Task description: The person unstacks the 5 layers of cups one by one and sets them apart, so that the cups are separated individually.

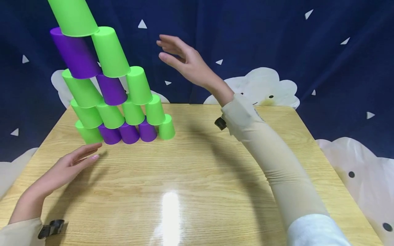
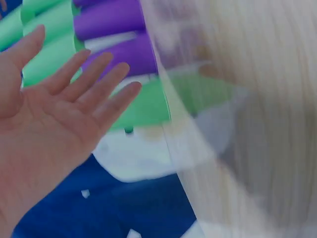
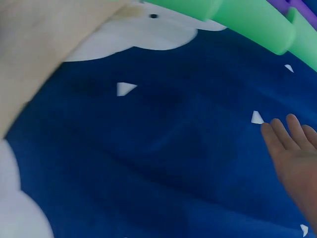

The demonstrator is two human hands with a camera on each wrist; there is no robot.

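Note:
A stepped pyramid of upside-down cups stands at the back left of the table. Its bottom row has a green cup [image 1: 89,132] at each end and purple cups [image 1: 129,133] between them. Above that is an all-green row, then green, purple and green, then a purple cup [image 1: 75,53] beside a green one. One green cup [image 1: 75,17] tops it, cut off by the head view's upper edge. My left hand [image 1: 66,167] is by the lower left corner, fingers extended, holding nothing. To the right of the upper rows, my right hand [image 1: 187,63] hovers, fingers loosely bent, without a cup.
The wooden table [image 1: 200,171] has a bright glare patch near its front. Behind it hangs a dark blue curtain [image 1: 261,34] with white triangles and clouds [image 1: 261,85]. Black straps are on both wrists.

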